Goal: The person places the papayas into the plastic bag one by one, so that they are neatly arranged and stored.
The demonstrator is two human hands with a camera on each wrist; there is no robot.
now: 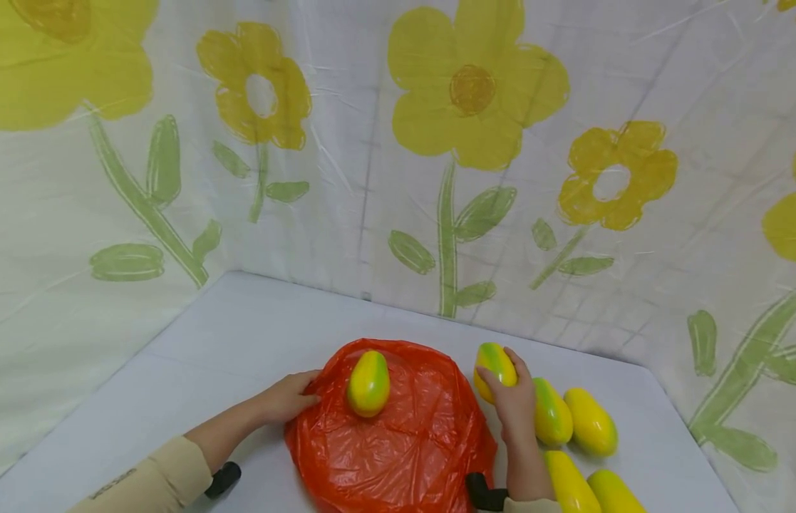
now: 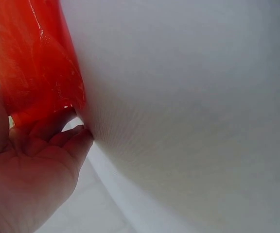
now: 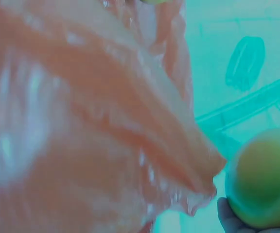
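A red plastic bag (image 1: 398, 456) lies spread on the white table, its rim rounded. My left hand (image 1: 283, 400) pinches the bag's left edge; in the left wrist view the red film (image 2: 38, 63) passes between thumb and fingers. One yellow-green mango (image 1: 368, 385) sits on the bag near its far left part. Beyond the bag's right edge, my right hand (image 1: 518, 413) grips another mango (image 1: 496, 362) from the side. The right wrist view shows that mango (image 3: 266, 179) beside the bag's crumpled edge (image 3: 188, 160), with fingertips under it.
Several more mangoes (image 1: 590, 422) lie to the right of my right forearm, close together. Behind the table (image 1: 256, 320) hangs a pale curtain (image 1: 346, 178) printed with yellow flowers. A black strap piece (image 1: 223, 479) shows at my left wrist.
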